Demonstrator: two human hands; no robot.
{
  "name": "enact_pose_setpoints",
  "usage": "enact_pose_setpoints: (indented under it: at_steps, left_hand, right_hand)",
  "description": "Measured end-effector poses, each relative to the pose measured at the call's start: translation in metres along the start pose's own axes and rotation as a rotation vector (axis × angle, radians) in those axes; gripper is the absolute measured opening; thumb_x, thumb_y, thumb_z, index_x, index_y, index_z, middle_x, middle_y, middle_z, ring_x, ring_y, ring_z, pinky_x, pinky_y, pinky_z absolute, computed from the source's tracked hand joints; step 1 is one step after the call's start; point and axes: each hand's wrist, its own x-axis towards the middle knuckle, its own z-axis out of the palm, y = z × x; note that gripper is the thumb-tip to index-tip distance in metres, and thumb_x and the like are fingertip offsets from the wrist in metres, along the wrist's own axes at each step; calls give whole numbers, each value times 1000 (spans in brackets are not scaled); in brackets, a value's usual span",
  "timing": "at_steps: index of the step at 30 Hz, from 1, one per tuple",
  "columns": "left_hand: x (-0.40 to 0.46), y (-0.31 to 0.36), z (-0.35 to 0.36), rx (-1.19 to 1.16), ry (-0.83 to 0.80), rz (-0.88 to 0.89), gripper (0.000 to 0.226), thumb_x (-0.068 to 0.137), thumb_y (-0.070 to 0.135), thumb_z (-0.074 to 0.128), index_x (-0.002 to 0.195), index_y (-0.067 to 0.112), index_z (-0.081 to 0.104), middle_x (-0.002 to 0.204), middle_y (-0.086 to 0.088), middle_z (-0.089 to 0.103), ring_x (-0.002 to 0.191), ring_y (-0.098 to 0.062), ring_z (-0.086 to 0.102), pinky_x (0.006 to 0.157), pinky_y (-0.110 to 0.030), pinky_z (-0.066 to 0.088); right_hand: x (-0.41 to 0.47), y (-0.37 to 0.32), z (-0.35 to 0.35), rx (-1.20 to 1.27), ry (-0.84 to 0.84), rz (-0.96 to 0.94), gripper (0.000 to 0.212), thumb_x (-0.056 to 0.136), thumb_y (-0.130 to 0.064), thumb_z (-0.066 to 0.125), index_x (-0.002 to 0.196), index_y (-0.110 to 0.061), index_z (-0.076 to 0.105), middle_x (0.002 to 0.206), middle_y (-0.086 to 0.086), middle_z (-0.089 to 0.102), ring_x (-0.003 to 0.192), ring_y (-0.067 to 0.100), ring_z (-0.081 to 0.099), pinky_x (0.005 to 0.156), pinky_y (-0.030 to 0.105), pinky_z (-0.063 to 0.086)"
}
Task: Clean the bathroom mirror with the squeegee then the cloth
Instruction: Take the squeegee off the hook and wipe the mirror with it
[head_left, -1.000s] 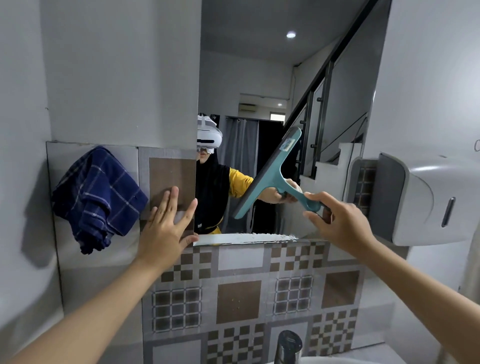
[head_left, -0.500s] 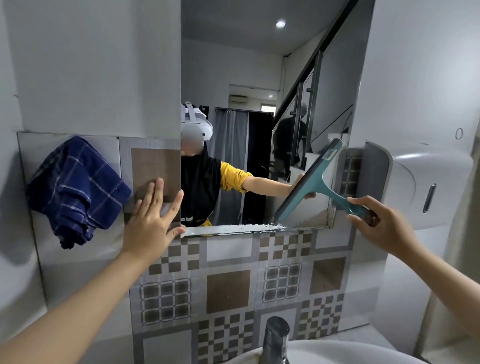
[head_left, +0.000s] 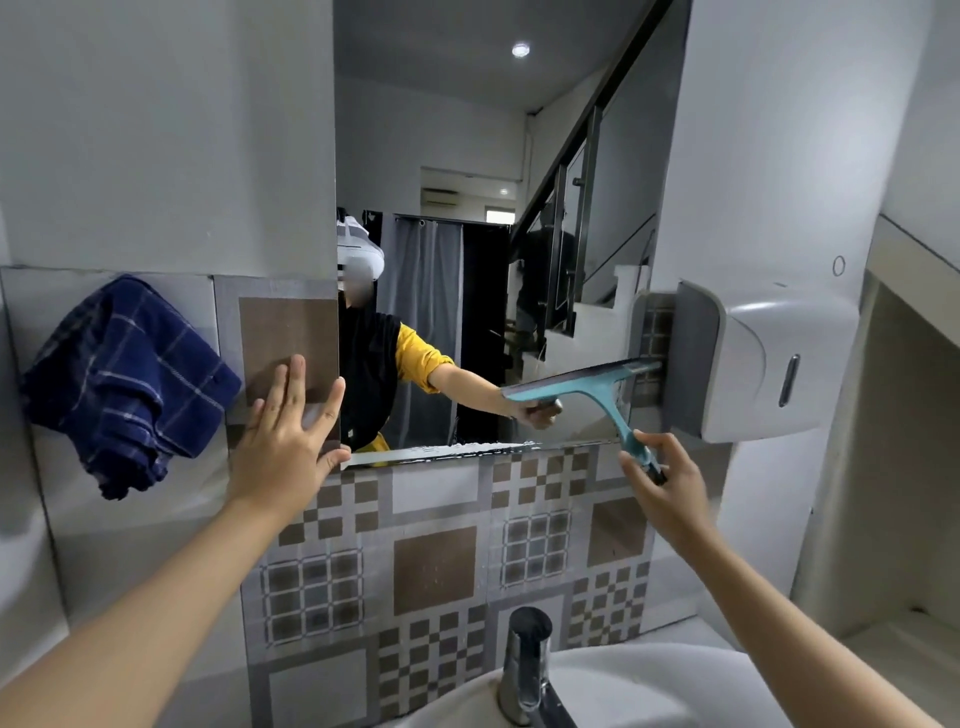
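While right hand (head_left: 670, 483) fingers clamp the teal plastic squeegee (head_left: 597, 387) handle, its blade lies near-horizontal at the wall mirror's (head_left: 467, 156) lower right corner; left hand (head_left: 283, 444) flat, fingers apart; blue checked cloth (head_left: 122, 379) hangs nearer left.

I see the teal squeegee (head_left: 597, 387) low on the right side of the mirror (head_left: 488, 234), its blade lying nearly level against the glass and tilted up slightly toward the right edge, its handle slanting down to the right past the mirror's bottom edge. A streak of white foam lies along that edge. The cloth (head_left: 122, 379), dark blue with pale check lines, hangs bunched on the tiled wall, well left of the mirror.
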Motion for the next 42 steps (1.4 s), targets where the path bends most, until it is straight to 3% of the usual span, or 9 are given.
enact_pose_setpoints:
  at_steps: [3,7,13,22,35,42]
  left_hand:
    - [0,0,1,-17,5,2,86,71,36,73,142,16,28,150,-25,10,137,-42,14,100,-58,26]
    - [0,-1,2,-28,2,2,87,71,35,73,142,16,27,151,-25,9,137,-42,13,100,-58,26]
    - [0,0,1,-39,2,4,86,71,34,74,142,16,28,150,-25,7,137,-43,14,100,-59,28]
    - [-1,0,1,-40,8,-3,88,71,33,74,143,17,26,151,-24,9,137,-43,14,101,-57,26]
    - [0,1,1,-26,-4,-13,88,70,32,76,142,17,28,151,-25,11,137,-43,15,101,-55,27]
    - [-2,2,-2,14,-21,-24,87,70,38,74,142,18,29,151,-25,13,138,-41,16,103,-53,27]
  right_hand:
    - [-13,-8,21,115,76,101,18,90,-23,66,105,-20,57,67,2,53,47,12,40,38,15,32]
    - [-27,-22,42,211,117,198,18,92,-27,62,106,-19,54,71,7,55,47,11,41,40,22,35]
    - [-40,-41,66,362,138,366,17,95,-31,57,107,-23,49,62,3,47,46,13,36,41,23,32]
    - [-48,-62,85,512,191,513,22,94,-33,57,114,-25,48,86,10,55,52,13,41,39,23,37]
    - [-63,-108,112,734,178,700,17,96,-28,55,108,-18,47,65,7,51,45,14,41,39,24,37]
    - [-83,-135,141,821,141,755,19,96,-27,56,107,-17,44,73,13,55,48,18,49,45,28,46]
